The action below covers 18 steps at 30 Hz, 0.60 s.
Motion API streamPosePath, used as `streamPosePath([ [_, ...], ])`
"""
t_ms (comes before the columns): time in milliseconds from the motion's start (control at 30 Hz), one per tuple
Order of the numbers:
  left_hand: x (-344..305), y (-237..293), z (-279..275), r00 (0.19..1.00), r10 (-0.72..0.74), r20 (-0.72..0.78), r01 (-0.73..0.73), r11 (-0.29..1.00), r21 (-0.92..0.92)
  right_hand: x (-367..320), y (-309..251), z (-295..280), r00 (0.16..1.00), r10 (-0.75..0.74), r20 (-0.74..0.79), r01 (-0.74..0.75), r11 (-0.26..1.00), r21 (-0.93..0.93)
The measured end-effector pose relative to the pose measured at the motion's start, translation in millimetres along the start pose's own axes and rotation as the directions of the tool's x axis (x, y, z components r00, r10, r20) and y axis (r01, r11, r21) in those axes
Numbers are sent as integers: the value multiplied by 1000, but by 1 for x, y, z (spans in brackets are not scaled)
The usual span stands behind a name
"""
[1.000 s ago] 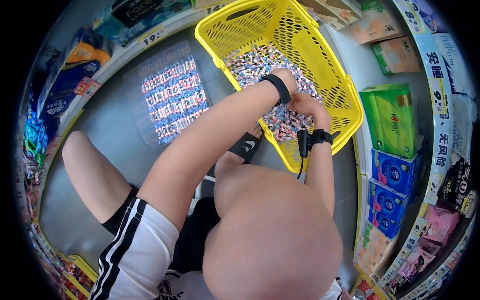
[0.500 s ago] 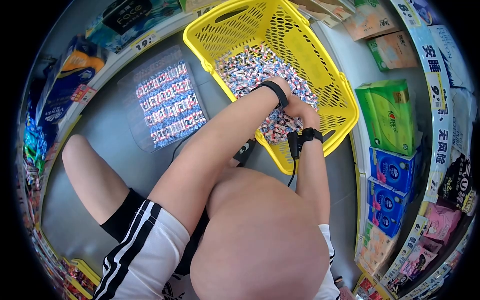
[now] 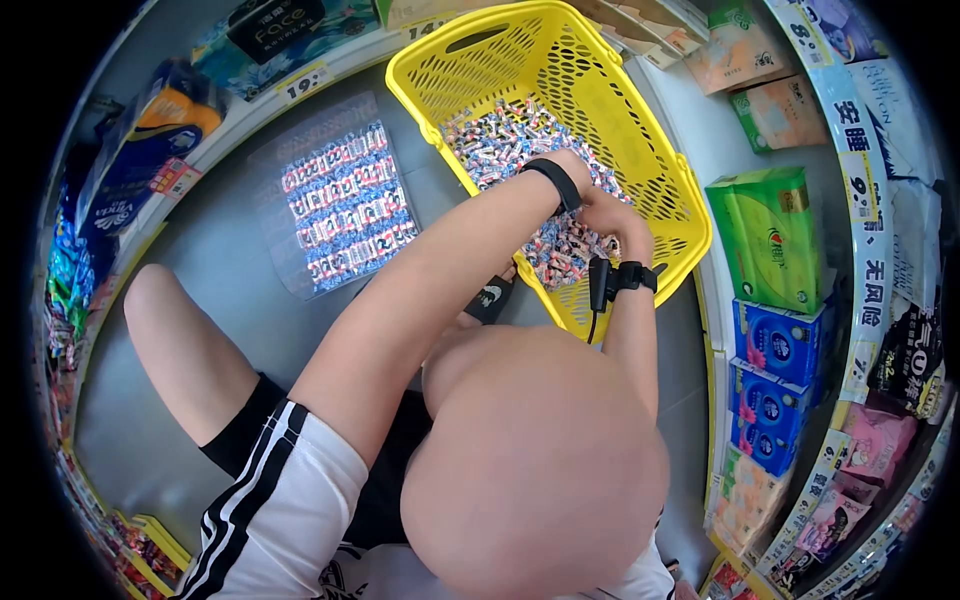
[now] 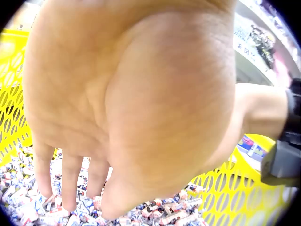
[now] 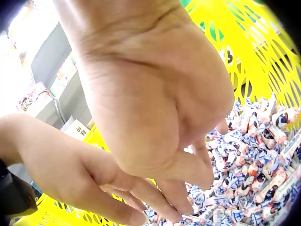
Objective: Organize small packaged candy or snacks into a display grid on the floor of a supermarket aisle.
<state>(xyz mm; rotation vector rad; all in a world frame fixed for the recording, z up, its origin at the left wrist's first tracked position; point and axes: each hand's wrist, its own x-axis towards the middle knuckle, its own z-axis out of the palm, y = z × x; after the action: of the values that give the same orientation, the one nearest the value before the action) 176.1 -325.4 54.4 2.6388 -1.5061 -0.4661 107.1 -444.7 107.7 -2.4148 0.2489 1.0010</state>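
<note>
Many small wrapped candies (image 3: 515, 140), in white, blue and red wrappers, lie heaped in a yellow basket (image 3: 650, 110) with slotted walls. My left hand (image 3: 573, 168) reaches down into it; the left wrist view has its palm (image 4: 103, 84) large, with mostly straight fingers (image 4: 70, 181) among the candies. Beside it my right hand (image 3: 620, 222) is bent over the same heap. Its fingers are partly curled in the right wrist view, thumb (image 5: 188, 169) near the fingertips, and I cannot tell whether a candy is pinched there. The two hands overlap closely.
Left of the basket, a clear plastic tray (image 3: 275, 215) on the grey floor holds candies (image 3: 345, 205) in neat rows. Shelves of tissue packs flank both sides, with a green pack (image 3: 765, 240) and blue packs (image 3: 775, 340) at right. My sandaled foot (image 3: 490, 298) is near the basket.
The head view swayed slightly left and then back right. Both hands stay low over the candy heap, with small shifts of the wrists; the tray's rows look the same.
</note>
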Motion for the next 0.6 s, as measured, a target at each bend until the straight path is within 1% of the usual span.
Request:
streamPosePath([
  [33,-4,1,-7,1000,-4,-9,4,1000,2,-3,-3,-2,1000,-3,-6,3,1000,-8],
  [100,-16,2,-22,1000,18,17,-19,999,43,-4,-7,-4,998,56,-2,-55,996,68],
  [133,-20,2,-25,1000,-11,4,11,1000,-8,2,1,-3,996,-56,-69,57,998,17],
  [167,-24,1,-28,1000,-20,-1,20,1000,-7,6,11,-3,996,-63,-69,64,998,10],
  [233,-37,-1,-41,999,-49,6,49,998,-25,0,-1,-5,972,-175,-158,181,983,24],
  [267,-45,-4,-47,999,-37,-22,37,999,-5,-4,-6,-7,973,-138,-184,154,985,78],
  [300,-51,-8,-53,999,-46,-27,46,999,-4,-4,-11,-9,972,-146,-184,161,985,69],
  [367,-66,-18,-65,999,37,13,-35,992,-124,-7,-20,-13,932,-332,-146,348,933,95],
  [400,-85,-17,-85,998,10,64,0,988,-155,-7,-29,-7,865,-435,-249,469,878,95],
  [433,-84,-28,-71,999,38,13,-35,986,-160,-11,-36,-5,864,-442,-241,472,877,87],
  [500,-111,-37,-83,999,-39,24,43,980,-192,-17,-53,-5,818,-504,-276,549,828,113],
  [533,-124,-45,-82,998,-2,-55,-9,982,-188,-18,-61,-4,778,-560,-285,601,796,76],
  [567,-134,-53,-83,997,9,-76,-23,982,-186,-19,-68,-3,777,-566,-277,604,794,70],
  [600,-144,-60,-84,992,15,-123,-37,984,-176,-19,-74,-2,764,-571,-300,622,776,106],
])
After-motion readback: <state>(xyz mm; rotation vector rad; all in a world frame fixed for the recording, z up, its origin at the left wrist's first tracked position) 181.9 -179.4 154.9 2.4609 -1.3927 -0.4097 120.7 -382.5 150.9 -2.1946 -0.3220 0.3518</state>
